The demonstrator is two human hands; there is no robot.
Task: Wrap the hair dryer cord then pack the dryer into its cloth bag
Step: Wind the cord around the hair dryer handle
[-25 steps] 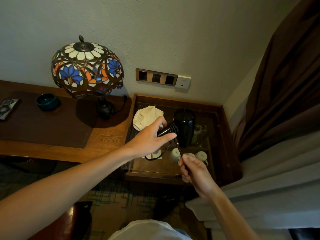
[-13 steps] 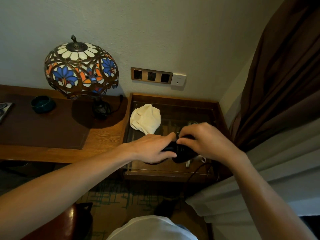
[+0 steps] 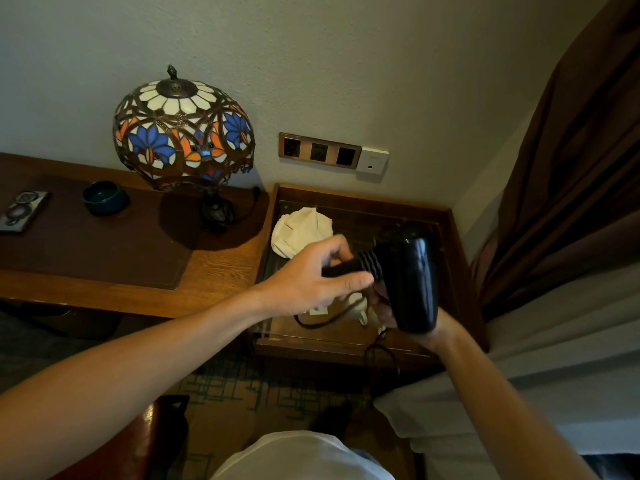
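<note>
A black hair dryer (image 3: pixel 412 282) is held above the glass-topped side table (image 3: pixel 453 237). My left hand (image 3: pixel 311 282) grips its folded handle, where cord is wound in ribbed turns. My right hand (image 3: pixel 384 306) is mostly hidden behind the dryer body and holds it from below. The loose black cord (image 3: pixel 325 322) loops under my left hand and trails off the table's front edge. A crumpled cream cloth bag (image 3: pixel 301 230) lies on the table behind my left hand.
A stained-glass lamp (image 3: pixel 183 133) stands on the wooden desk (image 3: pixel 214 271) to the left, with a dark green bowl (image 3: pixel 104 197). Wall sockets (image 3: pixel 318 152) sit above the table. White cups (image 3: pixel 356 303) show under the dryer. A brown curtain (image 3: pixel 571 168) hangs at right.
The dryer has been lifted and turned, so its body now stands upright at right. My right hand has dropped from on top of the dryer to below it.
</note>
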